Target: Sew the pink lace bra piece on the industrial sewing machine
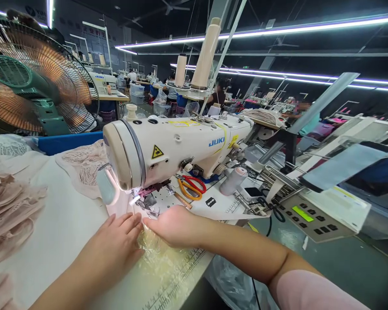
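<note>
Fingers extended, left hand [120,239] lies beside right hand [173,226], its grip unclear, before one sewing machine [181,144] and two thread cones [206,54].

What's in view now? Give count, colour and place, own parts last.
Sewing machine: one nearest, white, centre
Work fabric: count unclear, pale pink, at machine head
Table: one, white, beneath machine
Fabric stack: pieces uncountable, dusty pink, far left
Lace fabric: count unclear, pale pink, left of machine
Fan: one, green and black, upper left
Thread cones: two nearest, beige, above machine
Spool: one, grey, right of machine base
Looped handles: two, red and orange, beside machine base
Control panel: one, grey, right
Ceiling lights: several, white, overhead
Co-workers: several, mixed clothing, background
Left hand: one, bare, at work fabric
Right hand: one, bare, at work fabric
</note>
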`<state>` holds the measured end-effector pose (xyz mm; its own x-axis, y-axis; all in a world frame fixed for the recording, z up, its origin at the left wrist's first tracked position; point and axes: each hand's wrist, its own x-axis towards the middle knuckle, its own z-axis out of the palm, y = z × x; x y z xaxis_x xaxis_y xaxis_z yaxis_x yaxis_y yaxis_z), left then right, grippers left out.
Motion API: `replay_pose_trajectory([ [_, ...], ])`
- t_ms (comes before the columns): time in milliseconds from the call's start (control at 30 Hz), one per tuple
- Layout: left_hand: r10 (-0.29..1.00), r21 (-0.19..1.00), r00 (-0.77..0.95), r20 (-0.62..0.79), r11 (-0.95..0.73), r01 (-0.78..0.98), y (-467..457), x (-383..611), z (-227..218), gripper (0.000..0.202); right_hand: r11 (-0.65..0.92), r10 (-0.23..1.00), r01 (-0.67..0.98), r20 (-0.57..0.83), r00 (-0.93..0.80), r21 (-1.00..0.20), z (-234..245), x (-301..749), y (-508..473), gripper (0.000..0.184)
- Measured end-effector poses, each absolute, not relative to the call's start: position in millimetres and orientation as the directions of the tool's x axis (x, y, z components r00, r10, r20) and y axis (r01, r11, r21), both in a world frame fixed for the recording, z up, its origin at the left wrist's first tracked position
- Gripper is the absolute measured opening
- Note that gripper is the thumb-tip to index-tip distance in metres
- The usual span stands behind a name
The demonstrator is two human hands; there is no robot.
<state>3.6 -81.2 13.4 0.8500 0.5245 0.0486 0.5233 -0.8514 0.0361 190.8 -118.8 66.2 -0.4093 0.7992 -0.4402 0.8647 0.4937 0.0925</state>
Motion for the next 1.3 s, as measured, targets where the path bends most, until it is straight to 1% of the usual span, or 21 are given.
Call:
replay_pose_trajectory([
  [100,0.542,0.042,0.84,0.037,-0.84,0.54,-78,5,13,0.041,0.475,0.792,0.875,-0.48,-0.376,0.098,69,185,-116,0.061],
  [267,0.582,0.024,0.813,-0.005,-0.813,0.581,-75,6,19,0.042,0.424,0.802,0.902,-0.495,-0.334,0.077,71,176,-110,0.068],
  [500,0.626,-0.063,0.776,0.081,-0.773,0.631,-69,3,15,0.04,0.379,0.799,0.916,-0.545,-0.253,0.13,74,162,-107,0.075],
  [567,0.641,-0.089,0.762,0.091,-0.757,0.647,-68,3,14,0.041,0.389,0.803,0.913,-0.532,-0.269,0.125,70,165,-114,0.074],
  [600,0.651,-0.104,0.753,0.095,-0.746,0.658,-67,3,13,0.042,0.409,0.81,0.905,-0.502,-0.304,0.113,67,168,-119,0.072],
  [667,0.681,-0.145,0.725,0.105,-0.71,0.689,-65,2,12,0.044,0.474,0.821,0.878,-0.395,-0.413,0.068,56,177,-131,0.066],
  [733,0.723,-0.178,0.682,0.113,-0.661,0.729,-61,-1,11,0.047,0.524,0.829,0.852,-0.246,-0.503,0.023,40,187,-144,0.055],
  [767,0.744,-0.18,0.659,0.113,-0.637,0.75,-59,-3,10,0.048,0.531,0.837,0.848,-0.166,-0.522,0.009,31,191,-150,0.049],
  [833,0.778,-0.146,0.619,0.11,-0.603,0.784,-54,-7,7,0.049,0.502,0.865,0.865,-0.006,-0.502,-0.008,13,196,-158,0.035],
  [933,0.833,-0.023,0.535,0.139,-0.538,0.843,-48,-13,4,0.052,0.449,0.884,0.89,0.184,-0.429,-0.082,-9,197,-160,0.019],
  [1000,0.88,0.077,0.454,0.138,-0.466,0.881,-46,-13,7,0.056,0.438,0.886,0.887,0.234,-0.4,-0.145,-16,196,-157,0.016],
  [1067,0.908,0.141,0.413,0.077,-0.42,0.897,-45,-9,15,0.057,0.438,0.888,0.877,0.246,-0.389,-0.196,-17,196,-154,0.015],
  [1133,0.907,0.147,0.421,-0.009,-0.416,0.898,-40,-1,24,0.05,0.453,0.884,0.854,0.251,-0.394,-0.256,-17,197,-154,0.015],
  [1167,0.912,0.143,0.409,-0.029,-0.401,0.905,-36,3,28,0.049,0.461,0.882,0.838,0.251,-0.398,-0.292,-17,198,-154,0.016],
  [1233,0.928,0.149,0.371,-0.044,-0.361,0.921,-24,9,35,0.044,0.464,0.884,0.812,0.249,-0.396,-0.354,-17,200,-156,0.018],
  [1300,0.94,0.17,0.339,-0.025,-0.33,0.928,-14,13,41,0.043,0.471,0.881,0.792,0.249,-0.402,-0.388,-18,202,-157,0.021],
])
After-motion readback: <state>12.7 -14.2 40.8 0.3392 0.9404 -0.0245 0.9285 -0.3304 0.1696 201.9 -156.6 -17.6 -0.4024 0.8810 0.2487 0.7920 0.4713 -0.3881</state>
